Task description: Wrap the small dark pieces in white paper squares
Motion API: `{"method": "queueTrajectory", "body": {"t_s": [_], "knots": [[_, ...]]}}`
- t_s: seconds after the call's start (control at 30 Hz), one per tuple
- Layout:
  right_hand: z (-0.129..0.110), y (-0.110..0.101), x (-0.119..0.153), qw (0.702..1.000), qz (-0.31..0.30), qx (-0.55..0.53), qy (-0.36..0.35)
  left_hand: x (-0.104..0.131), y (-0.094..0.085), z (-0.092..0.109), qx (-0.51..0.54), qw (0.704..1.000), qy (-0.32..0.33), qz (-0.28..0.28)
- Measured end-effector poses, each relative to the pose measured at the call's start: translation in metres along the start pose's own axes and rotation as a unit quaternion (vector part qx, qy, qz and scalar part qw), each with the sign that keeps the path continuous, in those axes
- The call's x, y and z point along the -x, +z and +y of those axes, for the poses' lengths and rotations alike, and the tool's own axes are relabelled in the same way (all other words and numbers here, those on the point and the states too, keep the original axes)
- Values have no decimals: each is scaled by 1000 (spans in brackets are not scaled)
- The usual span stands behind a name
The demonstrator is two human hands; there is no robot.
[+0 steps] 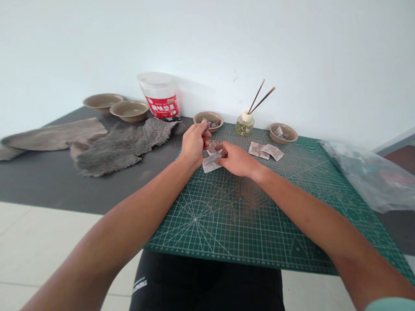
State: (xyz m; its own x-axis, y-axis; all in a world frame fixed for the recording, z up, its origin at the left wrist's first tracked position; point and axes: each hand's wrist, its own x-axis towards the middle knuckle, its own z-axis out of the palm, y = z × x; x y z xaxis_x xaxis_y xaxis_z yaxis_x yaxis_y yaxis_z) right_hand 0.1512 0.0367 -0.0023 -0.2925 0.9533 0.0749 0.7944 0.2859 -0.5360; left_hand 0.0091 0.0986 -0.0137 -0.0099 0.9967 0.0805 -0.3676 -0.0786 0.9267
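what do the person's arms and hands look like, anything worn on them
The left hand and right hand are gloveless. The left forearm and right forearm are bare, with no watch or bracelet in view. A pale mint sleeve shows at the right arm; none on the left.

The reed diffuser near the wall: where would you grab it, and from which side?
Probably around its squat glass body, from the near side: the wall stands behind it, and its two sticks lean up rightward from the narrower cream neck, so gripping higher looks awkward.
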Motion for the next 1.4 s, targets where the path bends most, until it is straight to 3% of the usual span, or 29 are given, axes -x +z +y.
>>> {"method": "queueTrajectory", "body": {"t_s": [0.07, 0.17, 0.3, 0.4, 0.47, 0.53, 0.67, 0.77, 0.83, 0.97, 1.17, 1.4], "knots": [[5, -5, 0, 994, -35, -102, -29, 0, 0, 1, 0, 1000, -3, -2], [12, -20, 5, 954, -71, -282, -71, 1, 0, 2, -1, 1000, -1, -7], [18, -46, 26, 908, -141, -385, -84, 2, 0, 4, 9, 999, -1, -35], [21, -65, 51, 882, -286, -363, -90, 7, 1, 6, 4, 994, -34, -108], [24, -75, 70, 880, -379, -271, -95, 12, 3, 8, -9, 980, -70, -189], [27, -80, 87, 892, -407, -170, -97, 21, 5, 10, -27, 955, -107, -275], [37, -74, 108, 940, -319, -86, -81, 39, 10, 14, -68, 891, -178, -413], [45, -60, 112, 977, -192, -56, -78, 50, 13, 16, -98, 837, -210, -496], [49, -51, 111, 986, -122, -45, -100, 54, 14, 16, -115, 817, -215, -523], [52, -43, 108, 989, -64, -59, -116, 59, 17, 16, -97, 820, -225, -517], [42, -42, 113, 978, 111, -51, -168, 67, 21, 15, -103, 825, -233, -505], [41, -38, 113, 967, 161, -26, -197, 69, 24, 14, -95, 833, -217, -501]]}}
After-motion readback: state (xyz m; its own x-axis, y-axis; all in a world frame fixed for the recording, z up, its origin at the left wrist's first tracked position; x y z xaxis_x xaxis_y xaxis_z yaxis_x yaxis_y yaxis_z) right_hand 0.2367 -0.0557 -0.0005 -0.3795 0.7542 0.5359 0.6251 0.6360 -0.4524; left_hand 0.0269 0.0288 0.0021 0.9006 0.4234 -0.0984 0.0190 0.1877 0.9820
